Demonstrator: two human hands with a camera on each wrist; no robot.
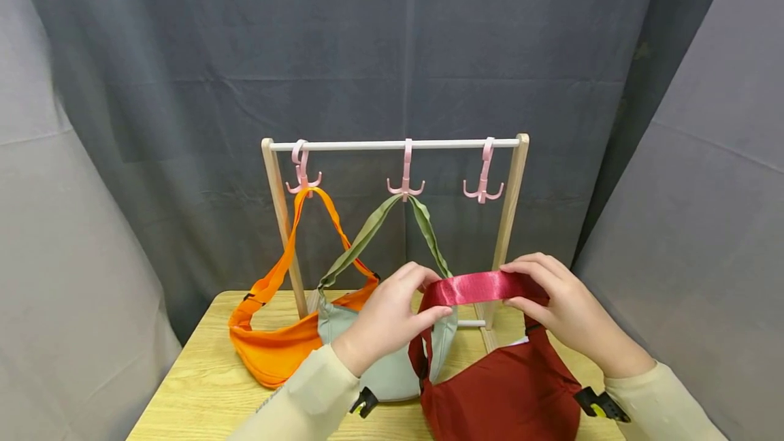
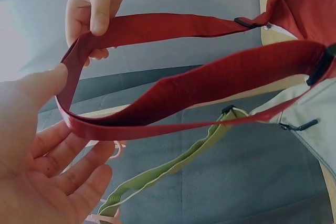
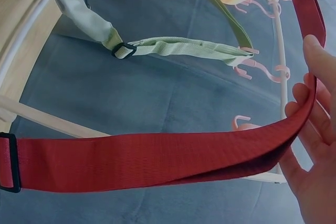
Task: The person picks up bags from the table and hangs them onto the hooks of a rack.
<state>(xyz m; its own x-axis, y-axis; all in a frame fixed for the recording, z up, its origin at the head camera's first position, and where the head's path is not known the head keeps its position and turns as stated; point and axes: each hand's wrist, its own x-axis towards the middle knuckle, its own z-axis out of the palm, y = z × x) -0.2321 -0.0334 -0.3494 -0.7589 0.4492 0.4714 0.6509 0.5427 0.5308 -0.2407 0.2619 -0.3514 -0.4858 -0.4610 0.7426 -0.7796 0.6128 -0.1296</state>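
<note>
Both hands hold up the shiny dark-red strap (image 1: 471, 288) of a red shoulder bag (image 1: 502, 393), one at each end of the strap's top stretch. My left hand (image 1: 392, 312) pinches it between thumb and fingers on the left. On the right, my right hand (image 1: 560, 305) grips it the same way, thumb in front in the right wrist view. The bag's body hangs low at the table's front, its lower edge out of the head view. A black strap buckle (image 3: 9, 162) shows in the right wrist view. Behind the left hand is a pale green bag (image 1: 392, 373), partly hidden.
A wooden rack with a white bar (image 1: 349, 145) stands on the wood-grain table (image 1: 177, 400). Three pink hooks hang from it, including a right-hand hook (image 1: 484, 179). The green bag hangs from the middle hook, an orange bag (image 1: 269, 346) from the left one. Grey curtains surround the table.
</note>
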